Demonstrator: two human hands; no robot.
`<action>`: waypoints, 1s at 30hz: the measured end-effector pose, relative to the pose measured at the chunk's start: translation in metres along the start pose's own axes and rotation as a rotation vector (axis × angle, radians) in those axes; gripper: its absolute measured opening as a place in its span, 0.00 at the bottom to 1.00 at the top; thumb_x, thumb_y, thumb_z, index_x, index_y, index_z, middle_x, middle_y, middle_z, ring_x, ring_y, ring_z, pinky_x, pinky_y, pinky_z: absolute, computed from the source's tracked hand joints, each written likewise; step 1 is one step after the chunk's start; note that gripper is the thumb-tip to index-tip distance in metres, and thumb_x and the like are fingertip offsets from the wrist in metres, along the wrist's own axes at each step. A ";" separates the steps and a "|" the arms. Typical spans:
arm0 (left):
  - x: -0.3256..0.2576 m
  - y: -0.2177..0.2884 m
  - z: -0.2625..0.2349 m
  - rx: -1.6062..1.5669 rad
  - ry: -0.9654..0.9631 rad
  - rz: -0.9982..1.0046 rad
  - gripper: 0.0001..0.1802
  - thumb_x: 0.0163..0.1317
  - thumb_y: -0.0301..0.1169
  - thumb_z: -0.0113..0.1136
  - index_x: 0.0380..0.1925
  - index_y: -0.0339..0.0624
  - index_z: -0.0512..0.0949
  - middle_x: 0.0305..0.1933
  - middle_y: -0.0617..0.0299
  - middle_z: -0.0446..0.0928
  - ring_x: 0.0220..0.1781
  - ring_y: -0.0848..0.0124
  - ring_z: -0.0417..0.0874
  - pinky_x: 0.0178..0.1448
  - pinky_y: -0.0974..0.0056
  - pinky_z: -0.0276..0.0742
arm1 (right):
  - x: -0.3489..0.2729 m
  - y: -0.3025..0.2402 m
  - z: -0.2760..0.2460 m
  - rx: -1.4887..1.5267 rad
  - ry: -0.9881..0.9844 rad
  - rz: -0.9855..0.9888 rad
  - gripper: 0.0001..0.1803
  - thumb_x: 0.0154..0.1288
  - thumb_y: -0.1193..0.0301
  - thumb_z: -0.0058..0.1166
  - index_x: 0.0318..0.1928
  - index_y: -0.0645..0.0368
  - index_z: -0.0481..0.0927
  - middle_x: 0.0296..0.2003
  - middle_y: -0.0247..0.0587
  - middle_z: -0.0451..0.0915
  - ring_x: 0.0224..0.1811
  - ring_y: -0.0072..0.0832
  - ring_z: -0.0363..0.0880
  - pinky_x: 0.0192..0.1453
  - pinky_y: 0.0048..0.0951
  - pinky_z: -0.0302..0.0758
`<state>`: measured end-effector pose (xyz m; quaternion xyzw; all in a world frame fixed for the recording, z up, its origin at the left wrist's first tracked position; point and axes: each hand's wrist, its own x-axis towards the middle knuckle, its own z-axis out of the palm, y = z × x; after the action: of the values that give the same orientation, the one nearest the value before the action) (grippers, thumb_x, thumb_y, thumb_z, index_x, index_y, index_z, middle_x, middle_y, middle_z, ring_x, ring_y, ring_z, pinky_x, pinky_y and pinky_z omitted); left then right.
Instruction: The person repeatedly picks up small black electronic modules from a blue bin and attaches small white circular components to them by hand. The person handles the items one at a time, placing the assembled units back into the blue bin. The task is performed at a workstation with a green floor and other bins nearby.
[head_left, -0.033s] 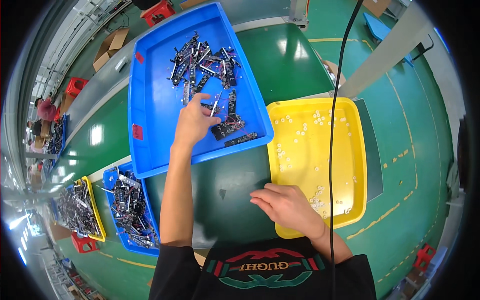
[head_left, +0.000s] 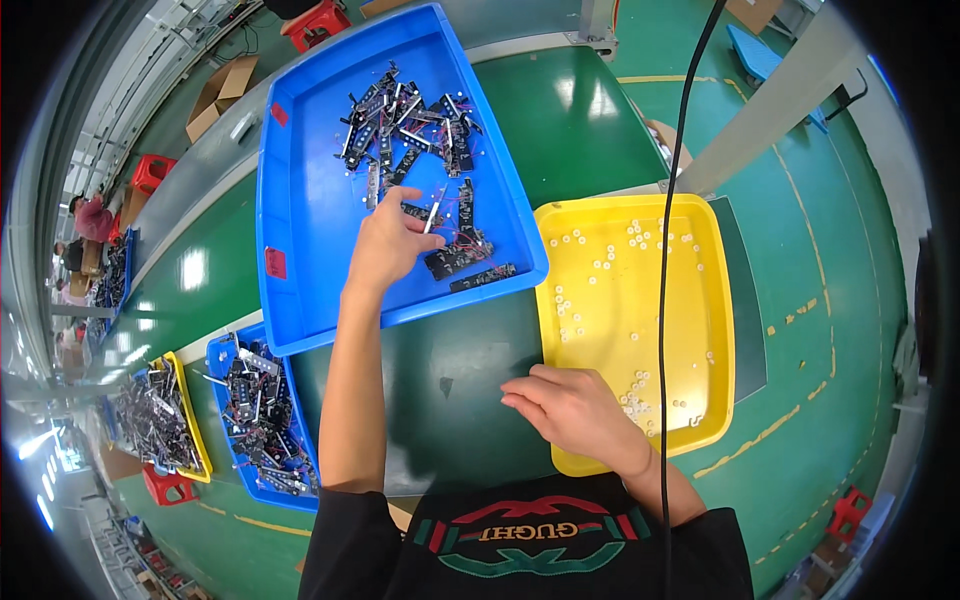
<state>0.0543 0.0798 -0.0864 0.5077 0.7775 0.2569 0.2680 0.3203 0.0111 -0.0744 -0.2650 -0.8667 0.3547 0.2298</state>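
My left hand reaches into the large blue tray. Its thumb and fingers pinch a small circuit board with a white strip, just above other boards lying in the tray. Close by are a dark board assembly with thin red wires and a narrow black board. Beyond my fingertips is a heap of similar boards. Over the left side of the yellow tray, my right hand has its fingers pressed together; whatever they may hold is hidden. Small white rings lie scattered in that tray.
A smaller blue tray and a yellow-rimmed tray, both full of boards, stand at left. A black cable hangs across the view over the yellow tray. A grey post rises at far right. Another person is at far left.
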 end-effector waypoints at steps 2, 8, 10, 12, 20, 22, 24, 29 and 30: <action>0.000 -0.001 -0.003 -0.096 -0.057 -0.046 0.29 0.42 0.24 0.69 0.48 0.34 0.71 0.33 0.54 0.78 0.36 0.65 0.79 0.39 0.63 0.73 | 0.002 0.000 -0.002 0.018 -0.001 0.010 0.06 0.54 0.71 0.59 0.31 0.59 0.79 0.21 0.38 0.73 0.21 0.35 0.73 0.25 0.32 0.70; -0.036 0.021 -0.034 -0.367 -0.055 -0.041 0.24 0.47 0.25 0.67 0.47 0.34 0.74 0.33 0.62 0.76 0.34 0.75 0.76 0.37 0.71 0.69 | 0.007 0.001 -0.007 0.185 0.090 0.069 0.06 0.55 0.72 0.59 0.33 0.60 0.80 0.21 0.38 0.74 0.20 0.33 0.73 0.24 0.29 0.69; -0.052 0.026 -0.041 -0.541 -0.040 0.009 0.21 0.49 0.25 0.66 0.45 0.34 0.75 0.33 0.63 0.76 0.32 0.77 0.74 0.36 0.72 0.70 | 0.009 0.000 -0.010 0.270 0.111 0.109 0.06 0.55 0.73 0.59 0.33 0.60 0.80 0.21 0.39 0.74 0.19 0.32 0.72 0.24 0.28 0.68; -0.067 0.028 -0.040 -0.760 -0.065 0.030 0.22 0.50 0.26 0.65 0.46 0.34 0.74 0.33 0.63 0.76 0.33 0.75 0.76 0.36 0.71 0.70 | 0.011 -0.004 -0.014 0.352 0.110 0.157 0.06 0.56 0.72 0.58 0.34 0.60 0.79 0.21 0.39 0.74 0.20 0.33 0.72 0.24 0.29 0.68; -0.067 0.018 -0.026 -0.557 0.108 -0.049 0.19 0.54 0.24 0.60 0.48 0.33 0.73 0.33 0.62 0.77 0.32 0.75 0.76 0.34 0.70 0.70 | 0.027 -0.009 -0.013 0.427 0.065 0.210 0.06 0.58 0.73 0.57 0.36 0.60 0.80 0.20 0.40 0.72 0.18 0.30 0.69 0.23 0.28 0.65; -0.058 -0.003 -0.019 -0.108 0.314 -0.006 0.19 0.55 0.26 0.60 0.47 0.35 0.73 0.28 0.62 0.76 0.29 0.75 0.75 0.33 0.68 0.70 | 0.027 -0.007 -0.009 0.406 0.067 0.199 0.06 0.58 0.73 0.57 0.36 0.59 0.80 0.20 0.40 0.72 0.18 0.31 0.70 0.23 0.29 0.65; -0.056 -0.010 -0.020 0.228 0.402 0.036 0.19 0.54 0.27 0.61 0.47 0.38 0.74 0.30 0.57 0.77 0.27 0.72 0.74 0.33 0.65 0.70 | 0.028 -0.005 -0.005 0.382 0.080 0.177 0.06 0.58 0.72 0.57 0.36 0.59 0.80 0.20 0.41 0.72 0.19 0.32 0.70 0.24 0.30 0.66; -0.059 0.013 -0.043 -0.379 0.123 -0.042 0.17 0.54 0.28 0.62 0.44 0.35 0.74 0.29 0.61 0.77 0.27 0.72 0.75 0.32 0.69 0.70 | 0.028 -0.003 -0.005 0.446 0.098 0.187 0.07 0.57 0.73 0.58 0.36 0.59 0.81 0.19 0.39 0.72 0.18 0.28 0.68 0.23 0.27 0.64; -0.062 0.021 -0.044 -0.629 0.113 0.018 0.17 0.54 0.27 0.61 0.44 0.35 0.74 0.31 0.60 0.77 0.28 0.71 0.75 0.31 0.70 0.69 | 0.031 -0.004 -0.008 0.490 0.094 0.205 0.07 0.57 0.73 0.58 0.37 0.59 0.81 0.19 0.38 0.71 0.18 0.25 0.67 0.23 0.25 0.64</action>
<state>0.0588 0.0237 -0.0307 0.3916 0.6691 0.5148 0.3660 0.3008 0.0316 -0.0599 -0.3040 -0.7122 0.5625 0.2898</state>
